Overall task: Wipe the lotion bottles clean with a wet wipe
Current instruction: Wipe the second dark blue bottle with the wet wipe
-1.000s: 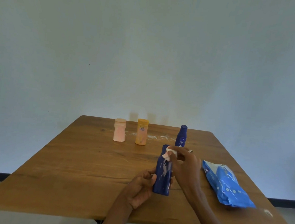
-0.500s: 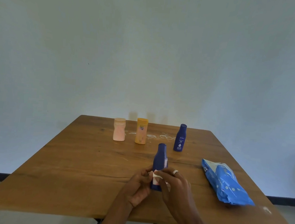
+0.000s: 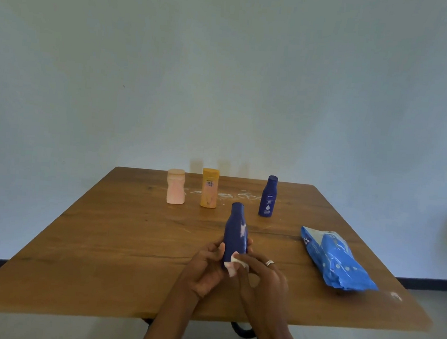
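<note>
Currently my left hand [image 3: 205, 270] fingers clamp the upright dark blue bottle [image 3: 235, 232] low over the table [image 3: 102, 240], right hand [image 3: 261, 278] fingers pinching the wet wipe [image 3: 231, 267] against its base; probably light, rigid, slippery when damp.

Legible text: only one item. Small dark blue bottle [image 3: 268, 196] standing at far side of table, right of the other two, reads "NIVEA" in white near its shoulder; smaller white lines + a white drop mark below it, too small to read

Yellow bottle [image 3: 209, 188]: dark printed block on upper front, text illegible at this res. Pink bottle [image 3: 175, 186]: no readable print. Blue bottle in my left hand [image 3: 203, 267]: white smear on front, no label text facing me. Blue wipes pack [image 3: 333, 257]: white print near its far end, can't make out chars
</note>
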### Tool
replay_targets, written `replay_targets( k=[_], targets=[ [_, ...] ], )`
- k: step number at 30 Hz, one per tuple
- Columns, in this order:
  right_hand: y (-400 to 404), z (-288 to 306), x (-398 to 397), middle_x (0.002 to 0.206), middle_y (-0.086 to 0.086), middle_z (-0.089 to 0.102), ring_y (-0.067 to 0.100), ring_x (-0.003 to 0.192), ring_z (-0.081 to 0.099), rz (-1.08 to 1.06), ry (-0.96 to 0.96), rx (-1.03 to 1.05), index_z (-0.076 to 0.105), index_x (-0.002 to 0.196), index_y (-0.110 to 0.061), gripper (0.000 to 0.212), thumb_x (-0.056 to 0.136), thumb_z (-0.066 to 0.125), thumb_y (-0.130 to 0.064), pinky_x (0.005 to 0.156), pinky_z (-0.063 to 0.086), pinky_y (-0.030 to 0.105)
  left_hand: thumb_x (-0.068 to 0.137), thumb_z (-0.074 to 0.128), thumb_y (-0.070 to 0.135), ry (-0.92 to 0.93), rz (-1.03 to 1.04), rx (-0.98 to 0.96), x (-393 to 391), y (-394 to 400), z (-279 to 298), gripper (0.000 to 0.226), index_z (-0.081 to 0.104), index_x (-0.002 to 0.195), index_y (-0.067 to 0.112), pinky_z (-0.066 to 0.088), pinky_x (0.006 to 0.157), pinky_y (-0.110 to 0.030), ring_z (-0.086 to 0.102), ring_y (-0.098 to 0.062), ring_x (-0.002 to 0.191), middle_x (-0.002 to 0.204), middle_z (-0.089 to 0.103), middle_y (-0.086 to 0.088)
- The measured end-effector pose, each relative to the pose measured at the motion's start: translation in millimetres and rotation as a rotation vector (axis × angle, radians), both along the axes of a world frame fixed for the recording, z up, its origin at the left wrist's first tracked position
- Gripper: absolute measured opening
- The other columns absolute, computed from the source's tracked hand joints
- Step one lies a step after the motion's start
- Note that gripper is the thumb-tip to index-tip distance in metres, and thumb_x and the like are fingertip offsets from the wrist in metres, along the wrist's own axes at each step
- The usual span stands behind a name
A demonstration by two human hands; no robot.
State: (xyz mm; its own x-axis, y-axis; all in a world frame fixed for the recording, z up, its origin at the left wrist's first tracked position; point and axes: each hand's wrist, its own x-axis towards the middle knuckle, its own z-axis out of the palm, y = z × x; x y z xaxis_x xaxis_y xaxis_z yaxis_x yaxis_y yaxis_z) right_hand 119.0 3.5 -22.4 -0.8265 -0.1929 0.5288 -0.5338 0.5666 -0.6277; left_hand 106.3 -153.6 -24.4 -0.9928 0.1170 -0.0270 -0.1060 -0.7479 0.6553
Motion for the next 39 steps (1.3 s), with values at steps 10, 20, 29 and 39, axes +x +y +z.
replay_targets(
  k=[10,20,29,39],
  targets=[
    [-5,35,-31,0.112,-0.007,0.067,0.003,0.100,0.057,-0.041,0.040,-0.024,0.068,0.109,-0.031,0.030,0.084,0.071,-0.016,0.068,0.037,0.004,0.046,0.097,0.011,0.049,0.014,0.003,0,3,1,0.073,0.069,0.113,-0.001,0.060,0.079,-0.042,0.071,-0.032,0.097,0.111,0.070,-0.022],
    [1,5,1,0.124,-0.011,0.055,0.004,0.117,0.050,0.026,0.012,0.036,0.066,0.117,-0.030,0.036,0.082,0.072,-0.028,0.071,0.038,-0.002,0.083,0.075,0.013,0.088,-0.026,0.037,-3,-2,-6,0.071,0.041,0.144,-0.003,0.030,0.115,-0.053,0.045,-0.041,0.133,0.145,0.044,-0.029],
    [-17,56,-42,0.110,0.000,0.069,0.011,0.097,0.063,-0.049,0.061,-0.037,0.071,0.108,-0.019,0.024,0.084,0.071,-0.015,0.071,0.041,0.010,0.046,0.098,0.016,0.023,0.032,-0.006,1,4,0,0.084,0.062,0.120,-0.003,0.058,0.083,-0.042,0.069,-0.032,0.101,0.114,0.068,-0.022],
    [-6,26,-14,0.102,-0.001,0.071,0.006,0.088,0.063,-0.003,0.019,0.094,0.072,0.103,-0.022,0.025,0.078,0.077,-0.020,0.065,0.035,0.005,0.096,0.048,0.012,-0.076,0.097,0.067,-2,2,-1,0.047,0.045,0.139,-0.005,0.037,0.112,-0.053,0.053,-0.039,0.124,0.139,0.050,-0.030]
  ],
)
